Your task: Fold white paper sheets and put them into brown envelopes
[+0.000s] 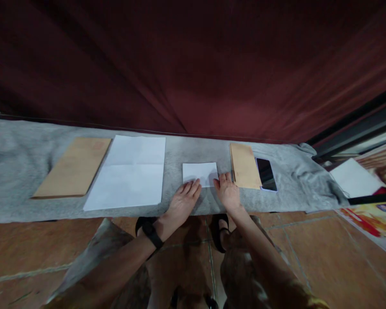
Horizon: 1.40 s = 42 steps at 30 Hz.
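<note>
Here, on the soft grey cloth [16, 171], a flat brown envelope [72, 166] lies just beside a creased white sheet [128, 174]. The small folded paper [200, 173], a crisp rectangle, sits mid-table. The left hand [182, 204] and right hand [227, 192] lie flat, fingers unclenched, tips touching its near corners. Rightward lie a second envelope [244, 171] and a glossy phone [266, 174].

On the grey-clothed desk [19, 171], the left grip [182, 201] lies flat, fingertips on the near left edge of a small white paper [200, 171]. The right grip [227, 191] touches its near right corner. A tan envelope [244, 171] and a phone [266, 174] lie just right. A large white sheet [128, 174] lies left.
</note>
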Tool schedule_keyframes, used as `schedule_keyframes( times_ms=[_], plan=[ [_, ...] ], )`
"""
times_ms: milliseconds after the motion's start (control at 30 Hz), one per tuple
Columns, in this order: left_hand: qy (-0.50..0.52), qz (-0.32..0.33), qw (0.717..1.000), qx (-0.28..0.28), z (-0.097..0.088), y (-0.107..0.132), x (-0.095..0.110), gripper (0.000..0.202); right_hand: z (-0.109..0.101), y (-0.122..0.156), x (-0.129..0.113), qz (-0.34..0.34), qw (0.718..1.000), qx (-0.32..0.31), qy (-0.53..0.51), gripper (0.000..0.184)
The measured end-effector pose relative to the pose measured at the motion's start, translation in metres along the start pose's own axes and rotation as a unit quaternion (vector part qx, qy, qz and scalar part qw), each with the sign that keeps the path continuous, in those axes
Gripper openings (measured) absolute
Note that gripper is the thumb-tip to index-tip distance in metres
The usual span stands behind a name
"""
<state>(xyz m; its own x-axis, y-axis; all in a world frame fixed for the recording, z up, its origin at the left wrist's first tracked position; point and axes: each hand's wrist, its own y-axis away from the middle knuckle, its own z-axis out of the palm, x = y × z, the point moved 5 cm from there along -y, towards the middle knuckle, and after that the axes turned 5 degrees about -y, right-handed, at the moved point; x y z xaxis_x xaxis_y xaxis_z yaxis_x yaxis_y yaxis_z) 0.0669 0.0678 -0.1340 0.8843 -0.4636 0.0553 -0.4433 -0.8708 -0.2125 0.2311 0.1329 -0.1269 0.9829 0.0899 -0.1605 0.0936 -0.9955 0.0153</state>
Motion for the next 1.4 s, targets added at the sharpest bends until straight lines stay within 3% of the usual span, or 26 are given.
schedule_keyframes(
  times_ms=[300,400,467,533,633,800,1033,1233,1400],
  plan=[
    [-0.002,-0.018,0.999,-0.027,0.009,0.01,0.026,0.058,-0.004,0.004,0.001,0.014,0.999,0.021,-0.033,0.03],
    [-0.011,-0.02,0.999,-0.043,0.009,0.01,0.028,0.063,-0.009,0.008,-0.007,-0.039,0.993,0.053,-0.101,0.032],
    [-0.014,-0.018,0.998,-0.051,0.01,0.01,0.029,0.067,-0.007,0.014,-0.02,-0.113,0.972,0.042,-0.202,0.037],
    [-0.01,-0.008,0.998,-0.059,0.012,0.011,0.03,0.064,0.0,0.024,-0.036,-0.185,0.933,0.0,-0.308,0.042],
    [-0.004,0.019,0.998,-0.061,0.017,0.014,0.031,0.05,0.014,0.04,-0.053,-0.247,0.894,-0.054,-0.37,0.047],
    [-0.039,0.028,0.998,-0.048,0.019,0.018,0.032,0.052,0.027,0.051,-0.053,-0.261,0.906,-0.041,-0.331,0.057],
    [-0.074,0.005,0.995,-0.068,0.021,0.017,0.034,0.063,0.031,0.052,-0.044,-0.289,0.93,-0.013,-0.229,0.06],
    [-0.062,-0.024,0.993,-0.092,0.013,0.018,0.031,0.082,0.031,0.051,-0.033,-0.305,0.936,0.011,-0.174,0.06],
    [-0.052,-0.033,0.995,-0.076,0.013,0.022,0.026,0.095,0.033,0.05,-0.021,-0.303,0.944,0.028,-0.129,0.063]
  ],
)
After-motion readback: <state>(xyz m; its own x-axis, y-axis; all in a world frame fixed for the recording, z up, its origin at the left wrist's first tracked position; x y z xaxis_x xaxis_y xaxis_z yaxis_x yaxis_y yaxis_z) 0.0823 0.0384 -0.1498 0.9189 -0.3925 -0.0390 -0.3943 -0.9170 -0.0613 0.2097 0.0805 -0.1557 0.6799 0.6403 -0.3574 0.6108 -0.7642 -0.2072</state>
